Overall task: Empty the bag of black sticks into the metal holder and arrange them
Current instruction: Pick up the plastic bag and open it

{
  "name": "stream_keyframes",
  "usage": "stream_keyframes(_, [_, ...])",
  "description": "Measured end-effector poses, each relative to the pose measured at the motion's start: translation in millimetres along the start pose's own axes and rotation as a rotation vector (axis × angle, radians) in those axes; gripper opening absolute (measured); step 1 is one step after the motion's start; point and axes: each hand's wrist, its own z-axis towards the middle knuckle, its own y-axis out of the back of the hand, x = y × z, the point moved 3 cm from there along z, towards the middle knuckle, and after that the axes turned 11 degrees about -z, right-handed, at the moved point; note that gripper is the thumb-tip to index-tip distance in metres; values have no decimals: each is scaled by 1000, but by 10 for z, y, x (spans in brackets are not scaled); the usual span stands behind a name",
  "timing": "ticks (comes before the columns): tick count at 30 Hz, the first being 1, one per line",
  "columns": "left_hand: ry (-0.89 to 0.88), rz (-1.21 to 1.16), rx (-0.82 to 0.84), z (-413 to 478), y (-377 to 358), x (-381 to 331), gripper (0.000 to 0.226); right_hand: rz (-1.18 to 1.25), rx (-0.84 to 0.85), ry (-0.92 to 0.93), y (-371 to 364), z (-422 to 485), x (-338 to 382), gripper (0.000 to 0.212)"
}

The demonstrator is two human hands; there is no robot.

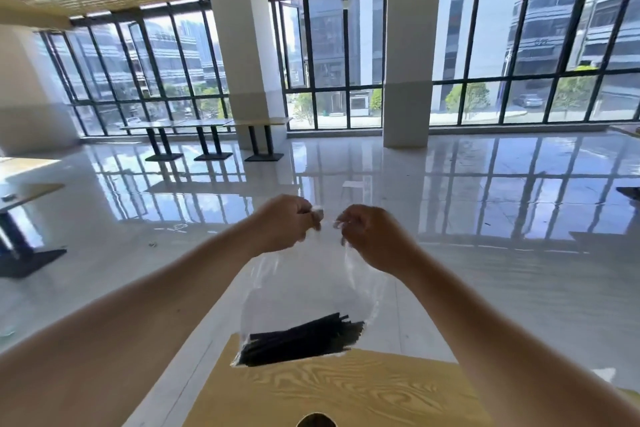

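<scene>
Early stage: left hand (282,224) and right hand (372,236) each pinch top of clear plastic bag (311,288), held above wooden table (346,388). Black sticks (301,340) all inside, at bottom. Emptying, arranging left; metal holder mostly out of view.

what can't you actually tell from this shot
Head view only:
- Dark round object: cut off by the bottom edge of the picture, so what it is cannot be told.
- Mouth of the bag: covered by the left hand and right hand pinching it; open or sealed is unclear.
- Black sticks: bunched and overlapping, so no count.
</scene>
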Motion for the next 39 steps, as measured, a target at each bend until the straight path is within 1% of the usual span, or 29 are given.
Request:
stream_keyframes(2, [22, -17, 6, -27, 148, 172, 29, 84, 64, 7, -104, 85, 83, 23])
stream_keyframes(4, [20, 47, 16, -38, 291, 335, 24, 186, 132, -22, -227, 164, 182, 30])
stream_keyframes(6, [-30, 169, -2, -41, 405, 461, 20, 283, 174, -60, -340, 236, 300, 28])
stream_keyframes(8, [-118, 315, -107, -72, 509, 539, 11, 333, 189, -104, -434, 271, 430, 20])
stream_keyframes(10, [-240, 407, -244, -115, 579, 598, 23, 299, 142, -143, -485, 286, 539, 22])
stream_keyframes(11, [-287, 416, -281, -138, 599, 629, 25, 238, 103, -142, -494, 290, 583, 24])
stream_keyframes(12, [-334, 406, -285, -153, 603, 659, 25, 168, 71, -134, -488, 290, 626, 27])
stream_keyframes(14, [-358, 351, -203, -146, 567, 740, 35, 92, 49, -141, -463, 295, 689, 30])
stream_keyframes(15, [-349, 303, -145, -132, 532, 793, 43, 99, 58, -157, -443, 293, 713, 30])
stream_keyframes(16, [-339, 246, -82, -124, 500, 834, 55, 113, 67, -175, -420, 283, 735, 29])
stream_keyframes(18, [-308, 194, 21, -79, 431, 914, 86, 112, 76, -196, -379, 251, 776, 29])
stream_keyframes(19, [-306, 216, 38, -47, 396, 936, 90, 102, 80, -206, -365, 230, 794, 29])
stream_keyframes(22, [-342, 206, 3, 59, 331, 930, 79, 67, 68, -238, -319, 163, 798, 29])
stream_keyframes(24, [-339, 169, 29, 113, 304, 913, 65, 45, 37, -254, -255, 121, 776, 30])
stream_keyframes(26, [-355, 197, 63, 112, 271, 870, 52, 33, 21, -266, -177, 79, 751, 31])
stream_keyframes(27, [-373, 204, 54, 98, 255, 835, 52, 35, 29, -265, -145, 62, 742, 31])
stream_keyframes(29, [-396, 165, -16, 86, 242, 762, 58, 72, 63, -268, -92, 33, 726, 32])
stream_keyframes(31, [-358, 113, -81, 92, 251, 682, 53, 129, 85, -276, -32, 19, 713, 33])
stream_keyframes(32, [-334, 113, -97, 103, 251, 642, 44, 144, 86, -280, 8, 15, 703, 34])
stream_keyframes(35, [-316, 177, -114, 138, 247, 539, 5, 93, 52, -315, 146, 12, 617, 34])
stream_keyframes(36, [-316, 181, -121, 140, 256, 511, 6, 56, 28, -336, 193, 4, 568, 33])
stream_keyframes(39, [-305, 143, -92, 154, 311, 471, 18, -38, -47, -409, 302, -24, 411, 32])
